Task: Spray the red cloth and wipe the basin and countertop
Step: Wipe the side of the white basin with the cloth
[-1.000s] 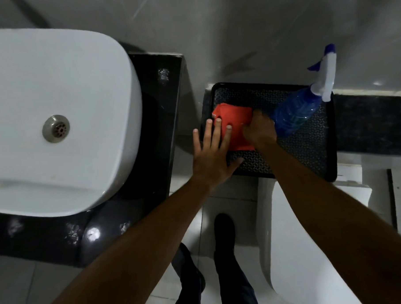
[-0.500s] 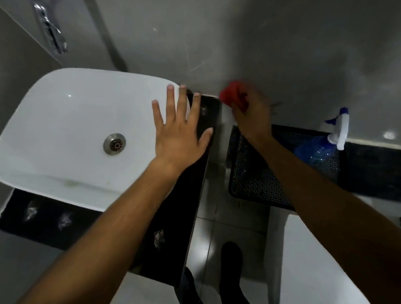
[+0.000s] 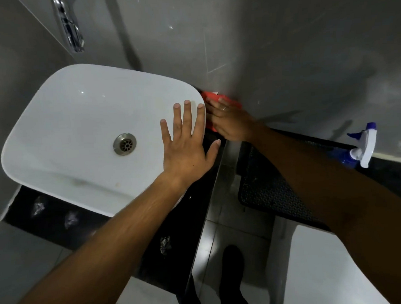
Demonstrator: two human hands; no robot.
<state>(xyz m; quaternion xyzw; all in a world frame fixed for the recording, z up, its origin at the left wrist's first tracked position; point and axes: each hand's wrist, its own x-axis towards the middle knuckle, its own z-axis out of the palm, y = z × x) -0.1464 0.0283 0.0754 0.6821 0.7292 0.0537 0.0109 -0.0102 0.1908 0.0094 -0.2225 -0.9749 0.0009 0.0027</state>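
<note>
I have my right hand [image 3: 230,125] pressed flat on the red cloth [image 3: 227,101] at the far right corner of the black bench [image 3: 193,212] — just beside the basin [image 3: 79,125]. My left hand [image 3: 186,143] lies spread, empty, on the basin's right rim — the spray bottle [image 3: 361,149] stands well apart, right

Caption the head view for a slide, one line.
Right hand presses red cloth onto black countertop beside white basin; left hand rests flat on its rim.

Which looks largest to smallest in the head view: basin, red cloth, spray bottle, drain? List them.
1. basin
2. spray bottle, part hidden by the arm
3. red cloth, mostly covered by the right hand, so unsure against the bottle
4. drain
</note>
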